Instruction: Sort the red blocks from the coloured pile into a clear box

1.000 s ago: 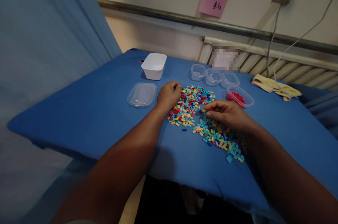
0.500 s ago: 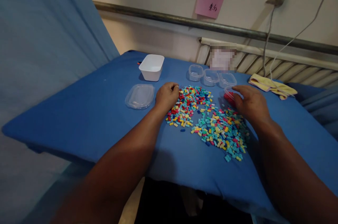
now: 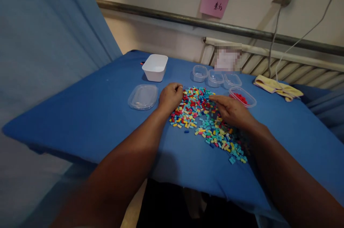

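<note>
Small toy building bricks [image 3: 188, 111] in red, yellow, blue, teal and white lie spread in a loose pile on the blue cloth. At the pile's left edge rests my left hand [image 3: 171, 97], its fingers curled closed; what they hold, if anything, is hidden. Over the pile's right half reaches my right hand [image 3: 233, 110], fingers stretched out towards the middle, with no brick visible in them. Just behind it stands a clear plastic tub [image 3: 252, 102] with red bricks [image 3: 241, 98] inside.
Three clear tubs [image 3: 200, 74] stand in a row behind the pile. A white bin [image 3: 156, 74] is at the back left, with clear lids [image 3: 143, 97] in front of it. A yellow cloth [image 3: 271, 84] lies at the back right, under a hanging cable [image 3: 274, 38].
My right hand has moved left from the tub of red bricks to above the pile, uncovering the tub. My left hand has stayed at the pile's left edge.
</note>
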Tool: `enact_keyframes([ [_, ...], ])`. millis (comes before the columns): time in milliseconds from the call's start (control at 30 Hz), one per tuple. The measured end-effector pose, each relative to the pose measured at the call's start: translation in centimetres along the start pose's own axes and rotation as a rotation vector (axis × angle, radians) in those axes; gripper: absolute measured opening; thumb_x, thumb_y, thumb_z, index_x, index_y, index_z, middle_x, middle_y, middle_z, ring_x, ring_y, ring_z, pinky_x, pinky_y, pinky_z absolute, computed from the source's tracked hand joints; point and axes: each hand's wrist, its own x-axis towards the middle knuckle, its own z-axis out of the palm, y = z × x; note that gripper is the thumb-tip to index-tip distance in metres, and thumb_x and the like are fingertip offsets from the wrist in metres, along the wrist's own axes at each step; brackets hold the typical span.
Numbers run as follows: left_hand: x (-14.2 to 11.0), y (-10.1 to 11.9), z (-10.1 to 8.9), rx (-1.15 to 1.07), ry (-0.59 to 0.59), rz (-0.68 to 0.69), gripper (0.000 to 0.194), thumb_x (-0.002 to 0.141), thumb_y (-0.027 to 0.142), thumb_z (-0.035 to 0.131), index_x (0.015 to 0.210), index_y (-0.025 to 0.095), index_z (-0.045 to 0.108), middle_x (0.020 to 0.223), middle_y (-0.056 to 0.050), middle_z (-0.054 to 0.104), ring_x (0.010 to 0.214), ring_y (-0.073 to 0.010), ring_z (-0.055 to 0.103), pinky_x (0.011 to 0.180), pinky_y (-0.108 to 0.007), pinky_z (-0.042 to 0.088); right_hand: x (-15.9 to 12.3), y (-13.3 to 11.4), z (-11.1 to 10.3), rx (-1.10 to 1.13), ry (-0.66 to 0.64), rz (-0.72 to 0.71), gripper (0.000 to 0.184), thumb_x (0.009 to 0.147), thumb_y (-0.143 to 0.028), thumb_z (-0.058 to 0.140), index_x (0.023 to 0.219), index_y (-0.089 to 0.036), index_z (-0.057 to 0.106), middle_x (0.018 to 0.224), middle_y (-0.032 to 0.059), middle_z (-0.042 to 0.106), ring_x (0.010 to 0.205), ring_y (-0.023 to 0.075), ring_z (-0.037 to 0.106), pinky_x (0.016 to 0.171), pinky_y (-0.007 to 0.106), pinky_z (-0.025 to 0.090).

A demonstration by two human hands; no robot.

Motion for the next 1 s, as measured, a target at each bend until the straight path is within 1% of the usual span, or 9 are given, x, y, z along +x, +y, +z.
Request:
enact_keyframes([
  [67,0.0,0.0,0.0,-0.006,-0.005,-0.003,0.026,0.102,0.028,0.059,0.107,0.021,0.083,0.111,-0.004,0.082,0.107,-0.0242,0.075,0.090,-0.033,0.051,-0.1,0.4,-0.1,-0.075,0.006,0.056,0.046,0.107,-0.021,0.048,0.145,-0.020,0.075,0.148,0.0127,0.074,0.138,0.0316,0.071,0.120,0.051,0.055],
  [167,0.0,0.1,-0.1,0.017,-0.007,-0.025,0.025,0.102,0.028,0.059,0.105,0.022,0.083,0.111,-0.004,0.082,0.107,-0.0242,0.075,0.088,-0.033,0.051,-0.2,0.6,-0.1,-0.147,-0.103,0.021,0.047,0.104,-0.016,0.049,0.141,-0.017,0.078,0.149,0.0156,0.073,0.138,0.0332,0.070,0.119,0.050,0.056],
  [233,-0.1,0.1,-0.1,0.019,-0.002,-0.026,0.026,0.102,0.028,0.059,0.107,0.021,0.083,0.111,-0.004,0.082,0.107,-0.0243,0.074,0.089,-0.033,0.051,-0.5,0.6,-0.4,-0.191,-0.139,0.030,0.045,0.103,-0.016,0.051,0.138,-0.017,0.080,0.141,0.0160,0.078,0.130,0.0337,0.075,0.112,0.048,0.060],
  [367,-0.1,0.1,0.0,0.005,-0.002,0.005,0.026,0.102,0.027,0.059,0.106,0.021,0.083,0.111,-0.004,0.082,0.106,-0.0240,0.075,0.089,-0.033,0.051,-0.6,0.4,-0.8,-0.259,-0.044,0.109,0.038,0.107,-0.024,0.053,0.132,-0.019,0.081,0.127,0.0145,0.083,0.116,0.0334,0.078,0.102,0.047,0.062],
  [433,-0.1,0.0,0.0,0.005,-0.001,-0.009,0.025,0.102,0.028,0.059,0.106,0.022,0.083,0.110,-0.004,0.082,0.105,-0.0239,0.075,0.089,-0.033,0.051,-0.2,0.1,-0.5,-0.230,-0.015,0.084,0.034,0.107,-0.029,0.057,0.130,-0.021,0.081,0.126,0.0129,0.083,0.117,0.0326,0.077,0.103,0.047,0.061],
  [567,0.0,0.1,0.0,0.013,0.001,-0.027,0.026,0.103,0.029,0.060,0.111,0.022,0.084,0.114,-0.004,0.082,0.108,-0.0241,0.074,0.092,-0.033,0.052,1.1,-1.1,0.7,-0.187,-0.084,-0.001,0.029,0.108,-0.031,0.060,0.124,-0.024,0.083,0.122,0.0099,0.084,0.115,0.0304,0.076,0.103,0.044,0.059],
  [700,0.0,0.1,-0.1,0.024,-0.008,-0.003,0.027,0.103,0.027,0.058,0.108,0.021,0.084,0.113,-0.005,0.082,0.107,-0.0237,0.074,0.093,-0.032,0.052,1.1,-1.4,0.9,-0.229,-0.119,0.014,0.029,0.107,-0.027,0.060,0.123,-0.023,0.084,0.118,0.0103,0.085,0.111,0.0321,0.075,0.097,0.044,0.059],
  [867,0.0,0.0,0.0,0.011,-0.005,0.000,0.026,0.102,0.027,0.058,0.107,0.021,0.083,0.111,-0.004,0.082,0.106,-0.0238,0.074,0.092,-0.033,0.052,0.0,-0.6,0.3,-0.075,-0.054,0.047,0.030,0.102,-0.024,0.062,0.123,-0.022,0.084,0.119,0.0096,0.084,0.112,0.0299,0.076,0.101,0.043,0.058],
  [1000,0.0,-0.1,0.0,0.001,0.002,-0.024,0.025,0.102,0.028,0.059,0.107,0.023,0.083,0.112,-0.003,0.082,0.108,-0.0251,0.074,0.090,-0.035,0.052,0.3,-0.7,-0.1,-0.016,0.037,0.140,0.033,0.098,-0.022,0.064,0.124,-0.022,0.083,0.113,0.0096,0.083,0.103,0.0277,0.077,0.093,0.041,0.060],
])
